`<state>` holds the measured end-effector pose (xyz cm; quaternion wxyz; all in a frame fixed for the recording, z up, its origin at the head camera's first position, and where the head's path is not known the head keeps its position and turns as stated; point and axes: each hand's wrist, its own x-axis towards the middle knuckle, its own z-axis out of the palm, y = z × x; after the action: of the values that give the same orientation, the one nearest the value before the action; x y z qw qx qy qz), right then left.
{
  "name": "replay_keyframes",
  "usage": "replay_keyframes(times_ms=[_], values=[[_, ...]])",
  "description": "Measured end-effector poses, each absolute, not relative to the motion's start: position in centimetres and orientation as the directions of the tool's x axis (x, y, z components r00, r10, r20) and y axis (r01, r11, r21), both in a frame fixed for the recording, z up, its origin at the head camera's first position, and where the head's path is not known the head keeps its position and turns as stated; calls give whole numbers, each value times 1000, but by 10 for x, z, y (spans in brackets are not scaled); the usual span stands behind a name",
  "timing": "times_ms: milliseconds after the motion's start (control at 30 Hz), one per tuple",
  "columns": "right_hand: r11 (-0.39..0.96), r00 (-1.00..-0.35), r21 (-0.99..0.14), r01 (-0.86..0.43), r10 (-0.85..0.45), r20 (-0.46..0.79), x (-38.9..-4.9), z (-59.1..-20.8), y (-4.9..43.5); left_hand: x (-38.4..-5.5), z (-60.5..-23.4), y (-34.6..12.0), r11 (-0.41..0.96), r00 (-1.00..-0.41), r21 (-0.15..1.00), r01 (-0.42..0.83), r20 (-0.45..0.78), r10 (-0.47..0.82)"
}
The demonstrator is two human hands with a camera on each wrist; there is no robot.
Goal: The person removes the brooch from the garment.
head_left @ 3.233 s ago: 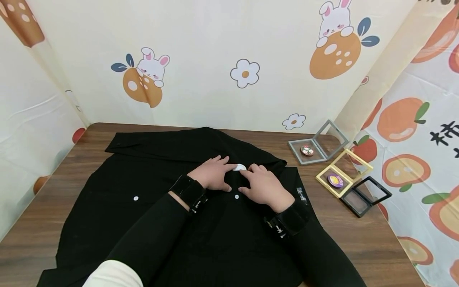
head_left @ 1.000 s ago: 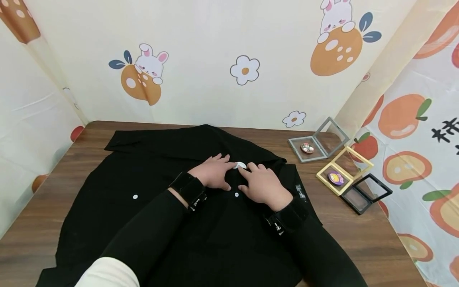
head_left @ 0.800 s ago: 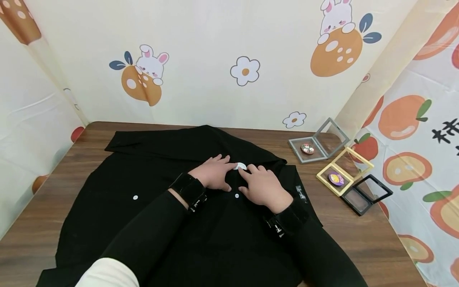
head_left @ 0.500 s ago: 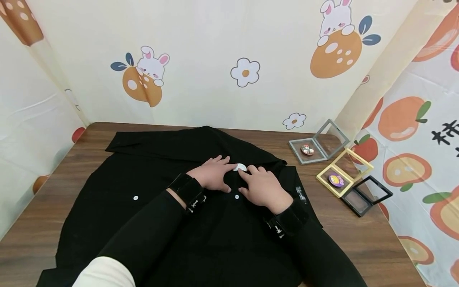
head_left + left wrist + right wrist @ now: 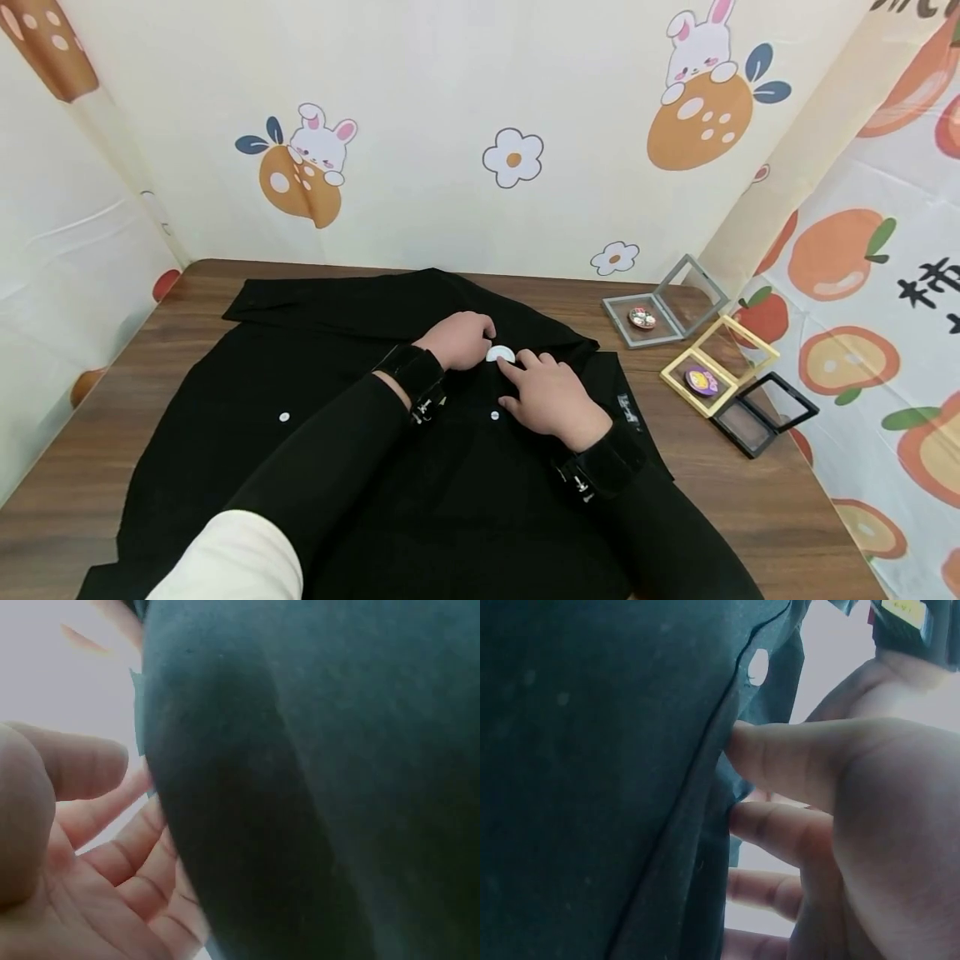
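A black shirt lies spread on the wooden table, buttons up. A white half-round piece shows at its neck opening, and a small white button sits just below. My left hand is left of the white piece, knuckles up, its fingers bent down toward the collar. In the left wrist view its thumb stands apart from the fingers, whose tips meet the cloth. My right hand rests on the cloth to the right, index fingertip at the white piece's lower edge. Its thumb tip lies close above the button.
At the right edge of the table stand three opened square cases: a grey case with a round patterned badge, a yellow case with a purple badge, and a black case. Another white button is on the shirt's left. Printed curtains surround the table.
My left hand has moved up and slightly right from its flat, spread pose, its fingers now bent at the collar. More of the white piece shows. My right hand has stayed in place.
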<state>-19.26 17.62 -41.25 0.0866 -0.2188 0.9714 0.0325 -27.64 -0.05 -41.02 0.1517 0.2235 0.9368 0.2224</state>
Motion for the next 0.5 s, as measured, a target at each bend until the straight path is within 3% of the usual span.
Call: replay_keyframes(times_ms=[233, 500], values=[[902, -889, 27, -431, -419, -186, -193, -414, 176, -282, -411, 9, 780, -863, 574, 250, -233, 448], [903, -891, 29, -428, -416, -183, -192, -413, 176, -285, -415, 15, 807, -856, 538, 243, -272, 439]])
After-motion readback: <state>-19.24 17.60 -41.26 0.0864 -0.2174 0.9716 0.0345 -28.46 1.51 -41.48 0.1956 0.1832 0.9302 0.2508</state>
